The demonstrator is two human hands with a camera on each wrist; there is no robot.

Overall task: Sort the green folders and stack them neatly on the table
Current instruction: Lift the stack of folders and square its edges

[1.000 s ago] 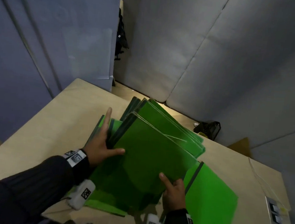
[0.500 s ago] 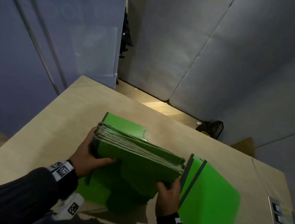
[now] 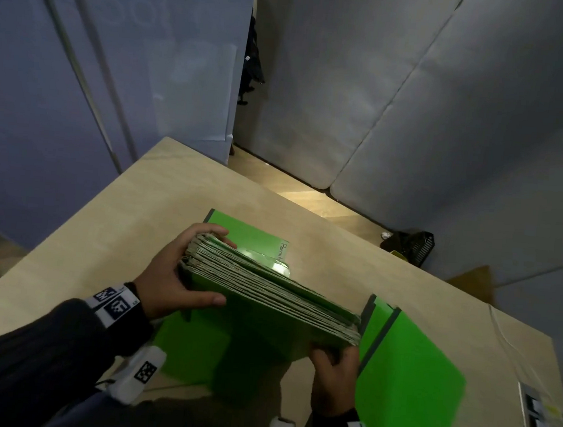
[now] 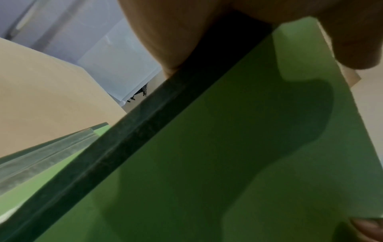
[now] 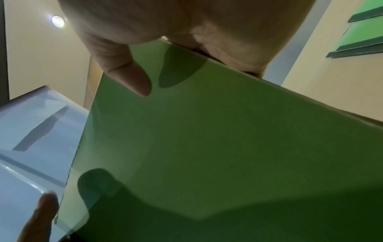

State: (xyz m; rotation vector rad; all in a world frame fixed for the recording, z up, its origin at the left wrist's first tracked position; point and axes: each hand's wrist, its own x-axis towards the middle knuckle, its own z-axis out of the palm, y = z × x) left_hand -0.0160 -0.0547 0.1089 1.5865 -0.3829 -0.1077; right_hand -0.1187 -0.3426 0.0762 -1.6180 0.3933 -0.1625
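While the left hand (image 3: 167, 282) wraps its fingers (image 3: 211, 233) over the far corner of a thick bundle of green folders (image 3: 267, 296) and lays its thumb flat on the near cover, the right hand (image 3: 333, 375) clasps the opposite end from below, its fingers curled up against the edges. The right wrist view shows that thumb (image 5: 132, 78) pressed on the green cover, with a fingertip of the other hand at the lower left margin. From the left wrist, the dark spine edge (image 4: 124, 155) of the bundle runs diagonally under the palm (image 4: 176, 32).

The bundle is held between both hands, standing on its long edge, its page edges facing up. Whether its lower edge touches what lies beneath cannot be told.

Under and behind it, a flat green folder (image 3: 248, 236) lies on the pale wooden bench (image 3: 104, 219), a white label with handwriting at its far right corner. More green folders (image 3: 409, 368) with dark spines lie flat just to the right of the bundle, overlapping one another. A further green sheet (image 3: 195, 351) lies beneath the bundle on the near side.

Dark sleeves cover both forearms, and each wrist carries a band with black-and-white markers (image 3: 114, 303). At the bench's right margin sits a strip of sockets (image 3: 540, 422). Beyond the far edge, a black basket (image 3: 412, 245) stands on the floor beside grey padded panels (image 3: 416, 106).
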